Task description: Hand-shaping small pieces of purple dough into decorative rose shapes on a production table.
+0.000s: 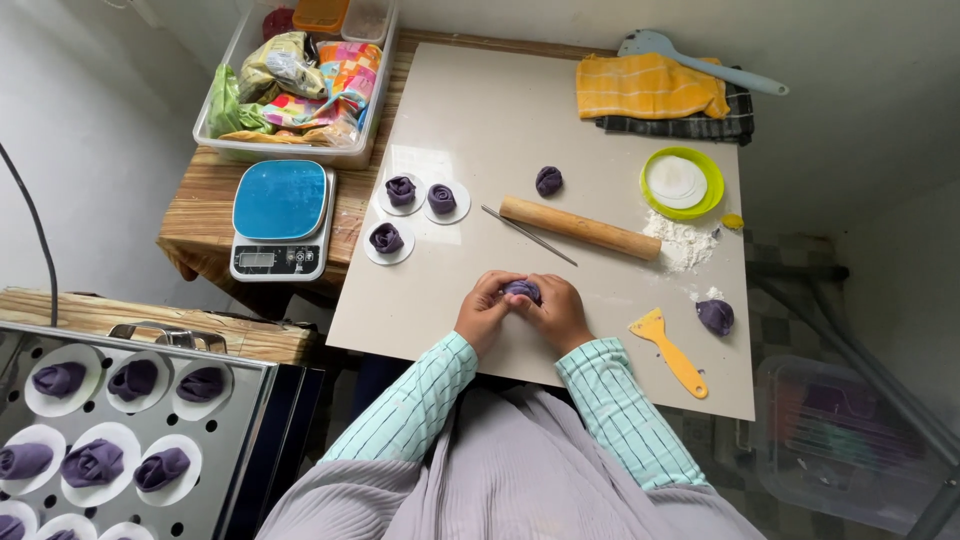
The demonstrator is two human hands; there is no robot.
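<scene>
Nearest you is your own lap in grey pleated cloth, with both striped green sleeves reaching forward over the bench (470, 120). Your left hand (485, 312) and right hand (558, 312) meet at the near edge of the pale board, fingers curled around a purple dough piece (521, 290) that shows only as a small cap between them. Both hands are closed on it, cupping it from either side.

The dough looks soft and light, the kind that dents under a firm pinch, so a loose hold low on its sides with the fingertips suits it better than a squeeze from the top. It seems slightly tacky.

Beyond your hands lie a thin metal stick (528, 235) and a wooden rolling pin (580, 227). Three shaped purple rolls (400, 190) sit on round paper discs to the left, near a blue kitchen scale (281, 218). A yellow scraper (668, 350) lies to your right, beside another dough lump (715, 316). At lower left, a perforated steel tray (235, 440) holds more finished rolls.
</scene>
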